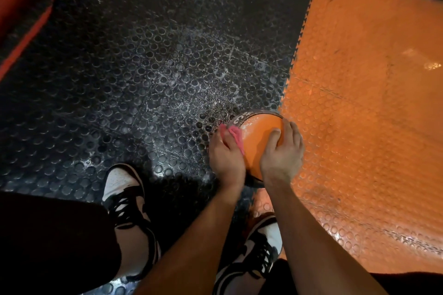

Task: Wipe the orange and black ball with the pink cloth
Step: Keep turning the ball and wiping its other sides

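The orange and black ball (257, 136) sits low on the floor where the black mat meets the orange mat. A dark band with pale lettering runs over its far top. My left hand (226, 157) holds the pink cloth (236, 135) against the ball's left side, with the cloth bunched under the fingers. My right hand (284, 151) lies on the ball's right side, fingers curved around it and thumb on the orange top. The ball's lower part is hidden behind both hands.
Black studded floor mat (143, 79) covers the left and middle, scuffed with white marks. Orange studded mat (364, 103) fills the right. My two black-and-white sneakers (127, 196) (257, 251) stand just below the ball. A red edge (21, 7) shows at top left.
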The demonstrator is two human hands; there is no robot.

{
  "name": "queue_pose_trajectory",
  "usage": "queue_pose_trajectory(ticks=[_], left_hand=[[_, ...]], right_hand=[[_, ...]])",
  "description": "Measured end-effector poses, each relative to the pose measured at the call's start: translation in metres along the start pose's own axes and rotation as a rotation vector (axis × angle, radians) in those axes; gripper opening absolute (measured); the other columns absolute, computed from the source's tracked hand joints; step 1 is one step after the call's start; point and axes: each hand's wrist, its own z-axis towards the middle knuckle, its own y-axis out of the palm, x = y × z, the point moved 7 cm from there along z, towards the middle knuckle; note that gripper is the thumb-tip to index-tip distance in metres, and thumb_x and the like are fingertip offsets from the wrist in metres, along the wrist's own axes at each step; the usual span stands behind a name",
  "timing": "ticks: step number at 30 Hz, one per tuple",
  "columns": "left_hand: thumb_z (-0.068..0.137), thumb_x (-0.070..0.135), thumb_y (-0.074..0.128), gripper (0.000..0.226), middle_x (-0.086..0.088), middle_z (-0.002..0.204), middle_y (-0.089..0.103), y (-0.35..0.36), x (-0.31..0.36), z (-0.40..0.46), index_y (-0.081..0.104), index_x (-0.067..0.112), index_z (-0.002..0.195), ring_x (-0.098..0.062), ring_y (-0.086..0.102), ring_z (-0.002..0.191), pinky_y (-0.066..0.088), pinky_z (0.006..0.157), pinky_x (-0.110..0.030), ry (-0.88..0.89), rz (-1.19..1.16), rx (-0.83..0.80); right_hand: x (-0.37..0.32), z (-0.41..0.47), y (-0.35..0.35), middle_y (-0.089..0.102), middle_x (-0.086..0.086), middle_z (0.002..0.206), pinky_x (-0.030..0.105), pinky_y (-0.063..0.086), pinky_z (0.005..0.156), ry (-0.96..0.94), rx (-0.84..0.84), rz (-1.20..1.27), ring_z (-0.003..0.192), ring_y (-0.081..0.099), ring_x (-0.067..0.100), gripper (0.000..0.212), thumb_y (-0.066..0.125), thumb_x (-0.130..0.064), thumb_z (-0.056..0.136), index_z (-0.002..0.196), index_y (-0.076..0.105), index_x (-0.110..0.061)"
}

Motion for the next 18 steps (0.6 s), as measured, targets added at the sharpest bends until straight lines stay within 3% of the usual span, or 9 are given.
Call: queue_pose_trajectory(ticks=[2, 3, 6, 8, 10, 12, 13, 15, 18], left_hand=[[0.108, 0.038, 0.039, 0.047, -0.006, 0.138, 0.062, 0.002, 0.017, -0.031, 0.055, 0.012, 0.143, -0.019, 0.056, 0.129, 0.045, 0.110, -0.035, 0.277, -0.013, 0.053], [0.107, 0.033, 0.041, 0.049, -0.009, 0.147, 0.055, 0.003, 0.020, -0.041, 0.050, 0.007, 0.147, -0.022, 0.048, 0.139, 0.038, 0.116, -0.036, 0.348, -0.002, 0.070], [0.108, 0.033, 0.039, 0.050, -0.012, 0.151, 0.050, 0.000, 0.030, -0.043, 0.048, 0.003, 0.148, -0.025, 0.042, 0.143, 0.034, 0.120, -0.039, 0.389, 0.037, 0.068], [0.109, 0.039, 0.033, 0.050, -0.010, 0.141, 0.059, 0.002, 0.028, -0.025, 0.055, 0.008, 0.142, -0.023, 0.053, 0.133, 0.044, 0.111, -0.036, 0.300, 0.065, 0.058], [0.110, 0.044, 0.030, 0.049, -0.006, 0.112, 0.070, 0.005, 0.022, 0.004, 0.066, 0.013, 0.122, -0.019, 0.068, 0.101, 0.058, 0.081, -0.033, 0.130, 0.077, -0.001], [0.110, 0.042, 0.031, 0.051, -0.002, 0.081, 0.069, 0.014, 0.009, 0.030, 0.069, 0.012, 0.094, -0.013, 0.065, 0.063, 0.048, 0.050, -0.026, -0.087, 0.057, -0.171], [0.110, 0.041, 0.033, 0.051, -0.002, 0.075, 0.068, 0.017, 0.002, 0.039, 0.068, 0.011, 0.087, -0.010, 0.057, 0.052, 0.039, 0.043, -0.023, -0.216, 0.003, -0.266], [0.109, 0.038, 0.036, 0.048, 0.001, 0.069, 0.065, 0.017, -0.011, 0.049, 0.066, 0.012, 0.080, -0.006, 0.043, 0.042, 0.029, 0.040, -0.021, -0.431, -0.076, -0.395], [0.109, 0.038, 0.036, 0.048, 0.003, 0.063, 0.050, 0.009, -0.008, 0.050, 0.058, 0.015, 0.074, -0.010, 0.041, 0.050, 0.030, 0.045, -0.024, -0.421, -0.007, -0.377]], right_hand=[[0.000, 0.001, 0.000, 0.048, -0.001, 0.160, 0.052, 0.032, 0.121, -0.005, 0.002, -0.008, 0.149, 0.039, 0.028, 0.059, 0.030, -0.051, 0.102, 0.153, 0.052, -0.030], [0.000, 0.001, -0.001, 0.048, -0.001, 0.160, 0.052, 0.032, 0.121, -0.012, 0.008, -0.008, 0.149, 0.039, 0.028, 0.059, 0.030, -0.051, 0.102, 0.152, 0.053, -0.029], [0.000, -0.003, -0.002, 0.048, -0.001, 0.160, 0.051, 0.031, 0.122, -0.018, 0.015, 0.018, 0.149, 0.039, 0.028, 0.059, 0.031, -0.050, 0.102, 0.152, 0.053, -0.029], [0.000, -0.006, -0.002, 0.047, -0.002, 0.161, 0.051, 0.030, 0.122, -0.018, 0.014, 0.012, 0.150, 0.037, 0.027, 0.059, 0.031, -0.051, 0.102, 0.153, 0.052, -0.030], [-0.002, -0.008, -0.002, 0.045, -0.003, 0.162, 0.052, 0.028, 0.121, -0.013, 0.008, 0.007, 0.151, 0.035, 0.027, 0.060, 0.030, -0.052, 0.101, 0.153, 0.051, -0.031], [-0.002, -0.010, -0.003, 0.046, -0.003, 0.162, 0.053, 0.029, 0.120, -0.009, 0.012, 0.004, 0.151, 0.035, 0.027, 0.060, 0.030, -0.052, 0.101, 0.153, 0.052, -0.032], [-0.003, -0.011, -0.003, 0.046, -0.003, 0.161, 0.053, 0.031, 0.120, -0.016, 0.019, 0.001, 0.151, 0.036, 0.028, 0.059, 0.031, -0.052, 0.101, 0.152, 0.053, -0.032], [-0.005, -0.013, -0.003, 0.047, -0.003, 0.161, 0.054, 0.031, 0.120, -0.027, 0.029, -0.010, 0.150, 0.037, 0.028, 0.057, 0.032, -0.050, 0.102, 0.152, 0.053, -0.032], [-0.007, -0.010, 0.001, 0.048, -0.004, 0.160, 0.054, 0.033, 0.120, -0.029, 0.018, -0.022, 0.150, 0.038, 0.028, 0.056, 0.032, -0.049, 0.103, 0.151, 0.054, -0.032]])
